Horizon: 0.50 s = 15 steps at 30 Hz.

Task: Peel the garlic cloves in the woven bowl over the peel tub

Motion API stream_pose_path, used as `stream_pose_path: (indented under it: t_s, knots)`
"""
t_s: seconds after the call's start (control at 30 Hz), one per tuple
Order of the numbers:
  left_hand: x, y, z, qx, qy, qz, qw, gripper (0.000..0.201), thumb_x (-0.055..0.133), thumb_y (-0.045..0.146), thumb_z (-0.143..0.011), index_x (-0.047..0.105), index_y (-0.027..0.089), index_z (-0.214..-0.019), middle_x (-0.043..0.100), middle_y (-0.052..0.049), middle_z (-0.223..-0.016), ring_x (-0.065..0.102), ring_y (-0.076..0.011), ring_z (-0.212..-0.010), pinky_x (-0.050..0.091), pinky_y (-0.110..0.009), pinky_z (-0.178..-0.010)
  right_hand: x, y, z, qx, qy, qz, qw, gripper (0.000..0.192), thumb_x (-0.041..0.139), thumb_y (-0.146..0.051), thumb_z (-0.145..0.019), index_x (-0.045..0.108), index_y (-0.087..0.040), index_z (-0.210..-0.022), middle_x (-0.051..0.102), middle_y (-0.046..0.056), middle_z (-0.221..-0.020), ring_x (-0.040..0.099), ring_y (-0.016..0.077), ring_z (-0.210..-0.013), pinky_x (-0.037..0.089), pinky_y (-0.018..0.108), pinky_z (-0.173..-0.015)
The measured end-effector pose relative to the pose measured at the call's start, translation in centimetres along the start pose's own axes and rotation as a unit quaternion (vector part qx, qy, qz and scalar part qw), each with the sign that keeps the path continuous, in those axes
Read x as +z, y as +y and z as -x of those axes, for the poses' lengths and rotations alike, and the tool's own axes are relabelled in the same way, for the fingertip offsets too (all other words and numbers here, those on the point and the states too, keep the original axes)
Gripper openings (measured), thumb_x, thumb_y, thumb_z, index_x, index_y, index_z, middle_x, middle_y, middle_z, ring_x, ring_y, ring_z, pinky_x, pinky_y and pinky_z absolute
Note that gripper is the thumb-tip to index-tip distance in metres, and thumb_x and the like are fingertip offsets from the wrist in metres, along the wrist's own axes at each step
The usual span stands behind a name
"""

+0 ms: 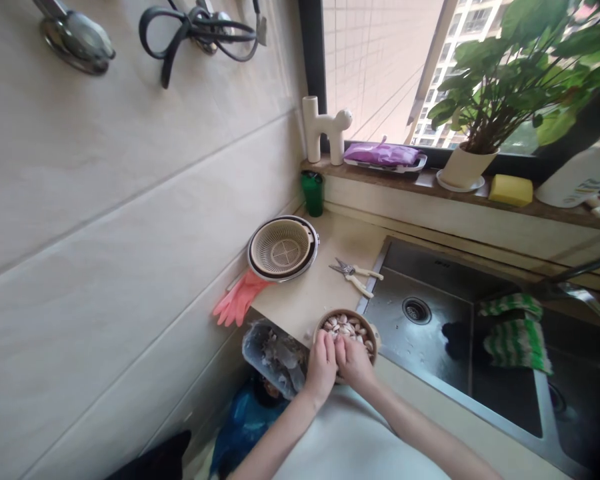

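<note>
A brown bowl (373,331) of garlic cloves (347,325) sits on the beige counter at the sink's near left corner. My left hand (321,367) and my right hand (353,361) meet over the bowl's near edge, fingers curled together and touching the cloves. What they pinch between them is too small to make out. A grey bin (260,347) holding papery scraps stands just left of my left hand, below the counter edge.
Kitchen scissors (355,273) lie behind the bowl. A beige colander in a dark basin (283,248), pink rubber gloves (240,300) and a green cup (313,192) sit further left. The steel sink (430,333) is right, a green striped cloth (515,327) on its divider. A potted plant (467,163) stands on the sill.
</note>
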State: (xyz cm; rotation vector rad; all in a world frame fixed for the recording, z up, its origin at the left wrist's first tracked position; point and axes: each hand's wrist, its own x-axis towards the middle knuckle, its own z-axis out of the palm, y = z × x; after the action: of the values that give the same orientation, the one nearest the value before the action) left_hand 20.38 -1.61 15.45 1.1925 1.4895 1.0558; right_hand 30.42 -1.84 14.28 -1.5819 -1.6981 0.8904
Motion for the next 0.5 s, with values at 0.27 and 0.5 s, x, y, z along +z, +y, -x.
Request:
stream_pose_path:
  t_s: [0.27,0.5]
  knots:
    - [0.6,-0.5,0.0,-0.080,0.021,0.088,0.993,0.039,0.044,0.059,-0.082,0.050,0.023,-0.070,0.058,-0.001,-0.070,0.055,-0.0171,-0.070,0.044,-0.029,-0.069,0.4,-0.9,0.1,0.048,0.052,-0.033,0.997,0.047,0.018,-0.044,-0.093,0.048,-0.021,-0.064,0.061,0.008,-0.064,0.051,0.0177,-0.057,0.033,0.029,-0.056]
    - [0.3,0.8,-0.4,-0.154,-0.059,0.242,0.956,0.045,0.052,0.066,-0.075,0.048,0.021,-0.074,0.045,0.008,-0.053,0.036,-0.0072,-0.043,0.027,-0.020,-0.041,0.0,-0.5,-0.4,0.045,0.094,-0.135,0.985,0.048,0.021,-0.057,-0.091,0.037,-0.023,-0.061,0.047,0.000,-0.055,0.043,0.0150,-0.054,0.033,0.028,-0.054]
